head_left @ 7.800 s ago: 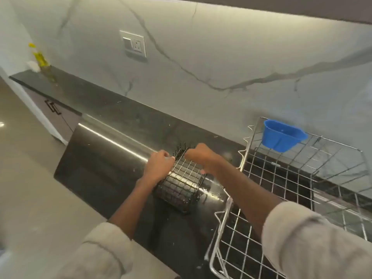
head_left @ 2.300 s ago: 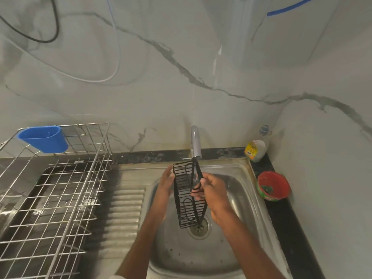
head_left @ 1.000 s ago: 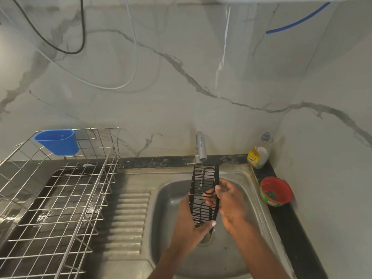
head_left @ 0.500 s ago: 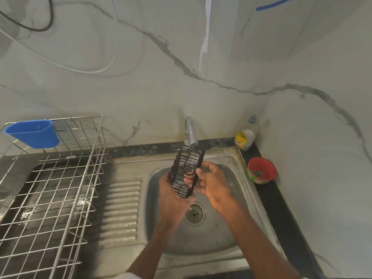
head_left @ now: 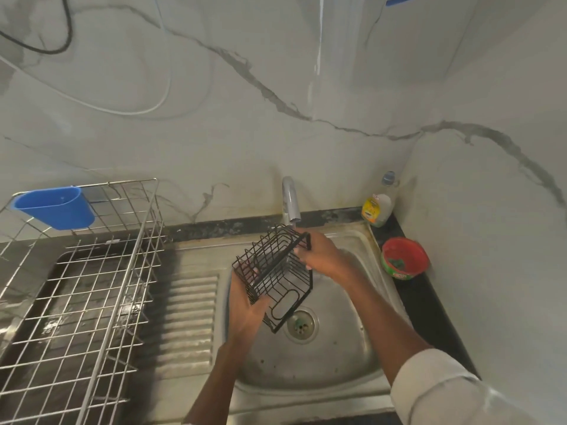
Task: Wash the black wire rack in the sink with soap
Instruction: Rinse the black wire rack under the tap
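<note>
Both hands on the black wire rack (head_left: pixel 274 277), held in the air over the sink (head_left: pixel 343 360), just under the tap (head_left: pixel 290 204) spout. Left hand (head_left: pixel 245 305) cups the lower left side from below, fingers curled up against the wires; right hand (head_left: pixel 322 256) grips the upper right rim, fingers wrapped over the top wire. Rack is tilted, open side facing up-left, lower corner hanging above the drain (head_left: pixel 300 325) and not touching the basin. Progress, my read: early stage. Rack is at the sink and positioned under the spout, so the fetch-and-carry part is done. Can't tell if water is running, no clear stream visible. No suds on rack or hands, so soaping looks not yet started. Soap bottle (head_left: pixel 376 207) stands on the back ledge right of the tap, untouched; red bowl (head_left: pixel 404 259) on the counter right of the sink holds something green, maybe a scrubber, too small to say. Left to do: wet, apply soap, scrub the wires, rinse. Steel drying rack (head_left: pixel 92 289) with blue cup (head_left: pixel 55 208) sits on the left.
</note>
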`<state>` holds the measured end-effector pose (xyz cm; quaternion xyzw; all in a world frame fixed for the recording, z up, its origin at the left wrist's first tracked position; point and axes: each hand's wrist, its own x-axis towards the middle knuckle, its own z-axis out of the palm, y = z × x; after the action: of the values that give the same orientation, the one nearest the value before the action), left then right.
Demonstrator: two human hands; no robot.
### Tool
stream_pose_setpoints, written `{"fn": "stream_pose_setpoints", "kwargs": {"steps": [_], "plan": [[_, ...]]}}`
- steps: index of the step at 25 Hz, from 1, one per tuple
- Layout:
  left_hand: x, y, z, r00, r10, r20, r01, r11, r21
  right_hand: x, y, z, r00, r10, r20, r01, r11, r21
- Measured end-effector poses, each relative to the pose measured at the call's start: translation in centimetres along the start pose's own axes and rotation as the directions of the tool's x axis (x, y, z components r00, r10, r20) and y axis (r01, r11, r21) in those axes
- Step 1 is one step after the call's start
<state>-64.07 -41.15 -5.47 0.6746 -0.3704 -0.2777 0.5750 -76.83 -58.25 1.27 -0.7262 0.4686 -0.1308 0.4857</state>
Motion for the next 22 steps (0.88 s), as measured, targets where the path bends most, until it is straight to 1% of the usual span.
{"fn": "stream_pose_setpoints", "kwargs": {"steps": [2,4,6,7,9,11,13,15,17,18,20,22], "plan": [[-0.2,0.3,-0.6,0.998,-0.052,0.024,0.053,0.998,-0.039,0.0,0.2,0.9,1.0,0.022,-0.006,-0.022,0.999,0.032],[0.8,0.5,-0.9,0.994,-0.1,0.041,0.101,0.995,-0.023,-0.3,0.7,1.4,0.999,0.038,-0.034,-0.036,0.998,0.054],[2.9,0.3,-1.0,0.989,-0.143,0.03,0.14,0.988,0.068,-0.5,1.9,1.2,0.996,0.051,-0.078,-0.044,0.995,0.091],[4.0,0.5,-0.9,0.984,-0.169,0.056,0.162,0.979,0.123,-0.7,2.5,0.9,0.993,0.067,-0.098,-0.056,0.992,0.111],[5.7,0.8,-0.2,0.976,-0.175,0.129,0.152,0.973,0.171,-1.1,3.7,-0.2,0.988,0.097,-0.12,-0.086,0.992,0.094],[7.1,2.0,1.0,0.976,-0.145,0.16,0.11,0.972,0.208,-1.7,4.3,-1.4,0.987,0.098,-0.126,-0.09,0.994,0.063],[8.6,3.0,2.7,0.982,-0.13,0.139,0.086,0.955,0.284,-2.6,4.5,-2.6,0.981,0.121,-0.152,-0.101,0.986,0.129],[9.7,3.6,4.5,0.984,-0.119,0.136,0.063,0.931,0.358,-3.3,5.1,-3.6,0.957,0.179,-0.229,-0.124,0.963,0.238],[10.5,3.7,6.1,0.978,-0.134,0.157,0.069,0.928,0.365,-3.9,5.8,-4.2,0.926,0.25,-0.284,-0.14,0.924,0.356],[10.6,3.6,6.7,0.975,-0.148,0.163,0.083,0.932,0.353,-4.1,6.2,-4.3,0.915,0.276,-0.296,-0.15,0.91,0.385],[10.5,3.5,7.4,0.968,-0.179,0.175,0.115,0.938,0.327,-4.4,6.7,-4.3,0.897,0.323,-0.301,-0.179,0.889,0.422],[10.1,2.8,7.5,0.969,-0.202,0.139,0.155,0.945,0.289,-4.8,6.5,-4.2,0.904,0.32,-0.284,-0.189,0.894,0.406]]}}
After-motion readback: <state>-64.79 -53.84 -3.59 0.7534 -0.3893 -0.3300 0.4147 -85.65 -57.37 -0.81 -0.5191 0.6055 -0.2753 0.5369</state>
